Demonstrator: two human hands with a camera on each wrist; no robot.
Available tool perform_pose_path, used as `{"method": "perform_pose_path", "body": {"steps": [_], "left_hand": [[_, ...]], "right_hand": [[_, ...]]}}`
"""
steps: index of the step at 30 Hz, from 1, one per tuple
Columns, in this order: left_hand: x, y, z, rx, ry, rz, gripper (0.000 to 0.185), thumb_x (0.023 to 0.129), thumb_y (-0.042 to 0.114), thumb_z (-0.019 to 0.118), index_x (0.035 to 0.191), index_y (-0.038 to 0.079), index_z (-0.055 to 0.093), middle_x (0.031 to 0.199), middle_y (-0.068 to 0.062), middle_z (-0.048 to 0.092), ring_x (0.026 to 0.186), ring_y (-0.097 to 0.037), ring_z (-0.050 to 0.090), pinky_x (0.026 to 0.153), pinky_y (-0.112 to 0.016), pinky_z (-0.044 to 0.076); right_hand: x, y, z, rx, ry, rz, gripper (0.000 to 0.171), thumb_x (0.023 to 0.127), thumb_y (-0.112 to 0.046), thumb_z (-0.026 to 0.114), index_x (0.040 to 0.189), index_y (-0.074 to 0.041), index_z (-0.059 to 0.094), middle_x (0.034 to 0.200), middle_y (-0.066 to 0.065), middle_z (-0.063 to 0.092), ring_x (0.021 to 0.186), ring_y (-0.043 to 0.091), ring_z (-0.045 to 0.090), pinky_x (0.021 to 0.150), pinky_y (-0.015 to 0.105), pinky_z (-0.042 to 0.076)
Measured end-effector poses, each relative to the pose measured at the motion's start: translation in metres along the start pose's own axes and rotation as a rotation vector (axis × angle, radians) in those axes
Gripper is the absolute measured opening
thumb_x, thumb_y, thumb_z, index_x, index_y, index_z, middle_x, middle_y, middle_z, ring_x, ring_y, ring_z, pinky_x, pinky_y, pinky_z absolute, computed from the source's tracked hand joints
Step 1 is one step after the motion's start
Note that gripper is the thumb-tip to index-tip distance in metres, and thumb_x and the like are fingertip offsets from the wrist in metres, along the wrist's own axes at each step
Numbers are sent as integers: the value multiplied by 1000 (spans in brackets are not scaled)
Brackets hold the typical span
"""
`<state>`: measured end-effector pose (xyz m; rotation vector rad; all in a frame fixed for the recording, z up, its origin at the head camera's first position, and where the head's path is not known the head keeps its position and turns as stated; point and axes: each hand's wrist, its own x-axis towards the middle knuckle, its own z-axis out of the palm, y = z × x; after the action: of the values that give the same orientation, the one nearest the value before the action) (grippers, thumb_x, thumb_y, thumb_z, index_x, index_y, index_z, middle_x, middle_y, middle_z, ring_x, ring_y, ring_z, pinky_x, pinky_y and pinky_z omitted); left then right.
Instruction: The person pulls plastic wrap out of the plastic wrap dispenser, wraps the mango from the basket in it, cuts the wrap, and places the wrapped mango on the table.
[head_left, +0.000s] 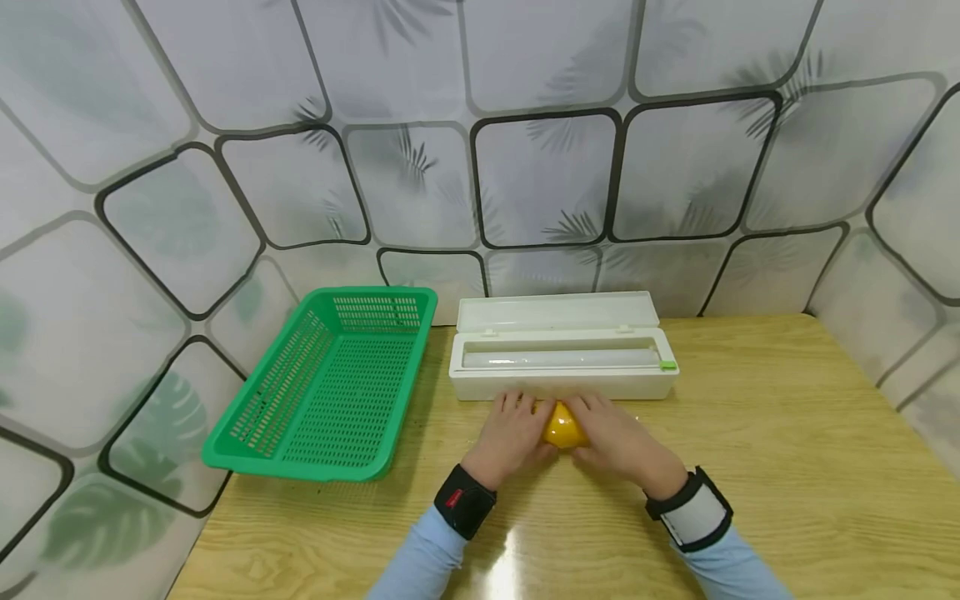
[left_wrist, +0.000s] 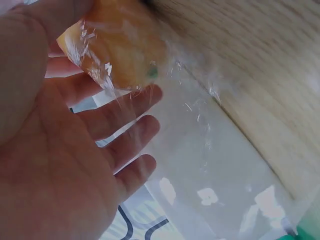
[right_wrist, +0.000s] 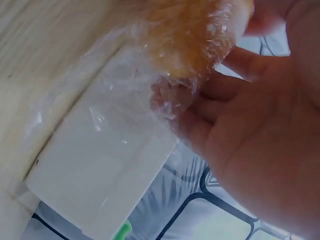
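Low in the centre of the head view, both hands cup a yellow fruit (head_left: 564, 427) on the wooden table (head_left: 787, 450), just in front of the white cling-film dispenser (head_left: 562, 358) whose lid stands open. The left hand (head_left: 510, 437) presses against the fruit's left side and the right hand (head_left: 618, 442) against its right, fingers closed round it so that only a small yellow patch shows between them.

The wrist views show clear cling film (left_wrist: 200, 150) crinkled over the fruit and trailing off toward the dispenser; whether the sheet has been cut free from the roll cannot be told. A green plastic basket (head_left: 330, 383) sits at centre left of the frame, apart from the hands.

The likely trouble lies in the film: if it remains joined to the roll, lifting the fruit could drag the light dispenser along or tear the wrap unevenly. Film also tends to cling to fingers and itself, so loose edges could bunch into a wad and leave part of the fruit uncovered.
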<state>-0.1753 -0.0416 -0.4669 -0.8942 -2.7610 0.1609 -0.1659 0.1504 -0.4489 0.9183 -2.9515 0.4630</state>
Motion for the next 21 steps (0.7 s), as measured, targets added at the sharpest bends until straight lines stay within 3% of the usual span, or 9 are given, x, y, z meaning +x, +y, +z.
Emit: {"method": "perform_pose_path", "body": {"steps": [5, 9, 14, 21], "left_hand": [[-1, -2, -10, 18, 66, 27, 68, 80, 58, 76, 130, 17, 54, 117, -3, 62, 113, -24, 54, 99, -39, 43], [-2, -4, -23, 0, 106, 66, 76, 77, 60, 77, 133, 16, 52, 124, -4, 59, 118, -24, 52, 102, -38, 42], [-4, -6, -37, -22, 97, 84, 81, 76, 63, 76, 137, 15, 50, 125, -4, 60, 121, -25, 49, 105, -41, 39], [-6, -9, -47, 26, 151, 66, 76, 71, 62, 81, 125, 15, 56, 116, -2, 65, 119, -25, 51, 106, -41, 40]], "right_hand": [[-1, 0, -4, -23, 68, -19, 60, 75, -19, 87, 123, 1, 57, 107, 12, 62, 97, 28, 57, 87, 46, 51], [-2, -2, -14, 48, 64, -31, 62, 77, -26, 86, 126, 1, 59, 111, 11, 65, 99, 28, 59, 86, 45, 51], [-6, -4, -27, 170, 46, -56, 62, 83, -28, 82, 132, 1, 57, 117, 10, 66, 101, 24, 59, 84, 41, 51], [-8, -5, -36, 252, 19, -37, 57, 91, -25, 73, 136, 3, 52, 121, 11, 63, 98, 20, 55, 81, 37, 48]]}}
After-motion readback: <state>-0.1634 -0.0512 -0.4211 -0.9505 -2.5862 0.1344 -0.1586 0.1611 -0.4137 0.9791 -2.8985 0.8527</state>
